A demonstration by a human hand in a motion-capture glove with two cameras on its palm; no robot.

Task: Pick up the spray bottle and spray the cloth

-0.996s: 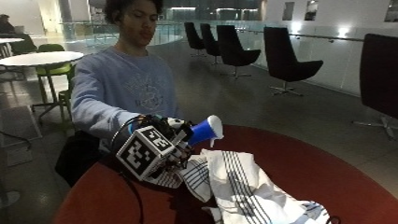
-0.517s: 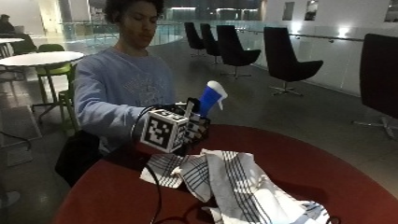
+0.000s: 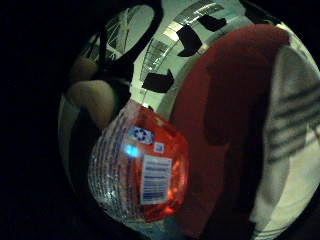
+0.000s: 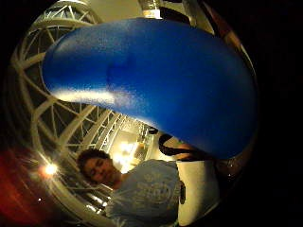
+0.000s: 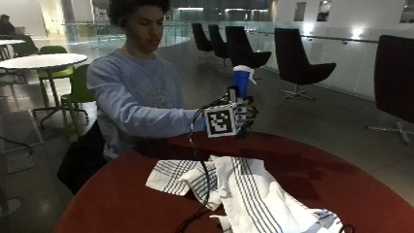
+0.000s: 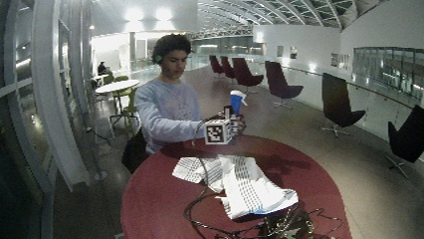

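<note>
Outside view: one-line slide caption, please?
Gloved right hand holds the spray bottle upright above the red table, striped cloth below.

A person [image 5: 139, 92] with short dark curly hair wears a light blue long-sleeved sweatshirt [image 5: 129, 104] — a faint printed design runs across its chest, and the sleeves reach the wrists. The right hand [image 5: 244, 114] is covered by a black glove; black straps and a patch of white plastic show along its palm side.
</note>
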